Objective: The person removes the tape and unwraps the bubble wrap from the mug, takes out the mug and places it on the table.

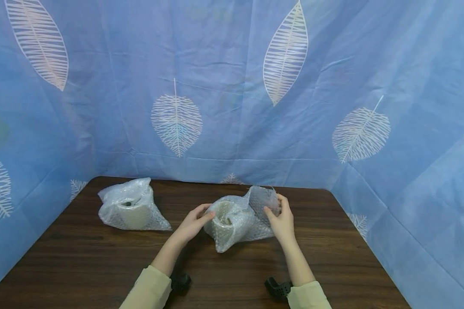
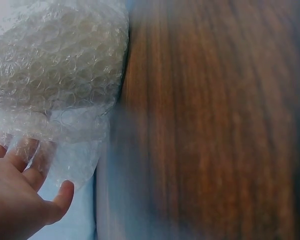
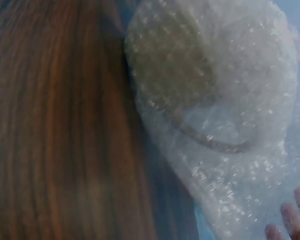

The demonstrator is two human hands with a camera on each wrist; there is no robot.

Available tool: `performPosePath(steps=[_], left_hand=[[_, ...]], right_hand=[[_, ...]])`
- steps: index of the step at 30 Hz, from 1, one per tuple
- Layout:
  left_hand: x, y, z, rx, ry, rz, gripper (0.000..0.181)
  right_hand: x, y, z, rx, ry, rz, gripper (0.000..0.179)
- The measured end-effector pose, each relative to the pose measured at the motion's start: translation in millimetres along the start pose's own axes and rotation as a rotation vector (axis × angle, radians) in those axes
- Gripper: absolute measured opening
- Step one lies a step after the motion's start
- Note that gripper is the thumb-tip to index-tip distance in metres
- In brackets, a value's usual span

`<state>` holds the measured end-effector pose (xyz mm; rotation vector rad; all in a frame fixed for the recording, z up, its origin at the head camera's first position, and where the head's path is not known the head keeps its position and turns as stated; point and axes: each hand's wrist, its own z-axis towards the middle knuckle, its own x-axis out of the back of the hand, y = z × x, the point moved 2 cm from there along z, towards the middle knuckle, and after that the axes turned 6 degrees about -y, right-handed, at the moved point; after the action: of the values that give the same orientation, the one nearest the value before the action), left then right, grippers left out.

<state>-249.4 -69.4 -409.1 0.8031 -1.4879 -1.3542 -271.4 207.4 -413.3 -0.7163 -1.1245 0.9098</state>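
In the head view a pale mug (image 1: 223, 213) lies wrapped in bubble wrap (image 1: 237, 219) near the middle of the table. Its handle (image 3: 210, 141) shows through the film in the right wrist view. My left hand (image 1: 195, 223) rests at the left side of the bundle, fingers extended and partly seen through the film, thumb (image 2: 65, 197) standing apart from them. Over on the right, my right hand (image 1: 282, 219) holds a raised flap of the wrap, thumb in front and fingers behind it. Only some fingertips (image 3: 290, 217) of that hand show in its wrist view.
A second bubble-wrapped bundle (image 1: 133, 208) with a pale round object inside sits at the table's back left. The dark wooden table (image 1: 81, 262) ends against blue leaf-patterned cloth (image 1: 232, 107) at the back and sides.
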Motion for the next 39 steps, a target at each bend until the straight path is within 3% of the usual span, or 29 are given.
performPosePath(steps=[8,20,26,30,39], left_hand=[[0.7,-34.5,18.4,0.001,0.037,0.009,0.049],[2.5,-30.7,19.2,-0.032,0.056,0.068,0.046],[5.3,-25.9,21.3,-0.051,0.068,0.113,0.042],[8.2,-23.2,21.0,-0.017,0.054,0.175,0.045],[16.0,-17.0,19.9,0.004,0.029,0.247,0.043]], right_hand=[[2,10,0.4,-0.092,0.055,-0.084,0.055],[8,17,-7.5,-0.136,0.21,-0.189,0.029],[7,15,-13.5,-0.048,0.288,-0.209,0.02],[5,12,-20.6,0.029,0.312,-0.164,0.02],[-6,-2,-36.6,0.175,0.219,-0.031,0.012]])
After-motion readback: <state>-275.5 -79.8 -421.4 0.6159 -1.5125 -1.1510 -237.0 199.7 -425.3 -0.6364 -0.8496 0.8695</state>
